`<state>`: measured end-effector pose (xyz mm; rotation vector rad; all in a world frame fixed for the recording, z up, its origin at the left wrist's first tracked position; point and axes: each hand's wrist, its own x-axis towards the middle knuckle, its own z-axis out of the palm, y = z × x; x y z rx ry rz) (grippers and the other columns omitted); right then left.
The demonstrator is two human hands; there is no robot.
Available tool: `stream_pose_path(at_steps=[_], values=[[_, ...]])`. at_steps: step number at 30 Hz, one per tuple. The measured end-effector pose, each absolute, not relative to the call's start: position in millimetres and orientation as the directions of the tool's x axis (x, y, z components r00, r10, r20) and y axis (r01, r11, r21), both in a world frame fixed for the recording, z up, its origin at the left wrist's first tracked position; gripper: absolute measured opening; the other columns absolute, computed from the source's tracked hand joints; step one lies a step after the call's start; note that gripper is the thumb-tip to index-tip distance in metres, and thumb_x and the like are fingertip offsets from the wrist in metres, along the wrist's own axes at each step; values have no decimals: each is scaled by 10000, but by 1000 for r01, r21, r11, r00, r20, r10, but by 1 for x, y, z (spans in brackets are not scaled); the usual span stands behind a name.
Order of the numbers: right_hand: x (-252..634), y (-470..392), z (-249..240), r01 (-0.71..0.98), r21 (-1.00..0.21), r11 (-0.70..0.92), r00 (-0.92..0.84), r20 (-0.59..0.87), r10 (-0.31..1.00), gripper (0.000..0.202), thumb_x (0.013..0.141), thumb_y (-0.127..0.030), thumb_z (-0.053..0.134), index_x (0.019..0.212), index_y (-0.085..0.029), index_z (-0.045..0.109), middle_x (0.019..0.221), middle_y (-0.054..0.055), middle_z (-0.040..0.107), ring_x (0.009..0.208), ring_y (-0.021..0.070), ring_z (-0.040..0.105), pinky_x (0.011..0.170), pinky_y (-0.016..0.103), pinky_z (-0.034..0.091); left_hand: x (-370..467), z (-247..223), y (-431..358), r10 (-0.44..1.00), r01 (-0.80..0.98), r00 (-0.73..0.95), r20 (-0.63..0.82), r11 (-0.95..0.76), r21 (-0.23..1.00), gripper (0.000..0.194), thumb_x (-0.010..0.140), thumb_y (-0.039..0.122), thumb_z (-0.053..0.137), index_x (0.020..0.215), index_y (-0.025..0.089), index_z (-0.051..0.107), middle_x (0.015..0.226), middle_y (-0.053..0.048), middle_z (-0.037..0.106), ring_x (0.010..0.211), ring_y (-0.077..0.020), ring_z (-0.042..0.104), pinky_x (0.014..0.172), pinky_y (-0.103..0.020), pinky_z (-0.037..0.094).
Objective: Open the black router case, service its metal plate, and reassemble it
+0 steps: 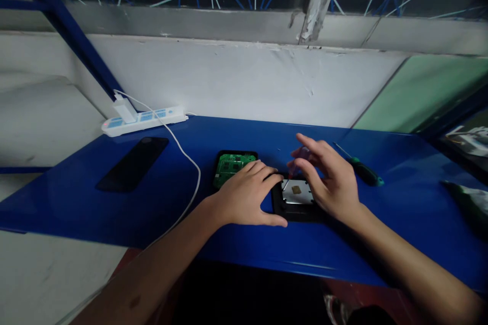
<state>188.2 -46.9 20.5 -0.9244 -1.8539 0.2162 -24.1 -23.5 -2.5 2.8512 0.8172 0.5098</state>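
Note:
My right hand (331,175) grips a small screwdriver (298,161) with a translucent purplish handle. Its tip meets the upper left corner of a silver metal plate (301,198) set in a black casing (301,214). A small brownish square sits near the middle of that plate. My left hand (247,190) lies over the casing's left side, fingers stretched out and thumb apart, fingertips close to the screwdriver tip. Partly hidden behind my left hand is a green circuit board (231,162) in a black shell.
A green-handled screwdriver (364,170) lies to the right on the blue table (236,249). Left are a black phone (133,165) and a white power strip (148,119) with a charger (125,110), whose white cable (196,172) crosses the table. A dark bag-like item (467,203) is at the right edge.

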Motion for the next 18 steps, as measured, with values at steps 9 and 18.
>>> stream_pose_path(at_steps=[9, 18], values=[[185, -50, 24, 527, -470, 708, -191, 746, 638, 392, 899, -200, 672, 1277, -271, 599, 896, 6, 579, 745, 137, 587, 698, 333, 563, -25, -3, -22, 536, 482, 792, 292, -843, 239, 871, 728, 766, 679, 1363, 193, 514, 1315, -121, 599, 1251, -343, 511, 1158, -519, 299], [186, -54, 20, 462, -556, 691, -232, 676, 700, 540, 979, -135, 494, 1482, -310, 407, 1185, 42, 673, 863, 133, 689, 812, 353, 595, -24, -3, -24, 540, 493, 791, 287, -841, 222, 875, 749, 774, 651, 1377, 181, 511, 1350, -121, 583, 1276, -338, 503, 1181, -503, 272]])
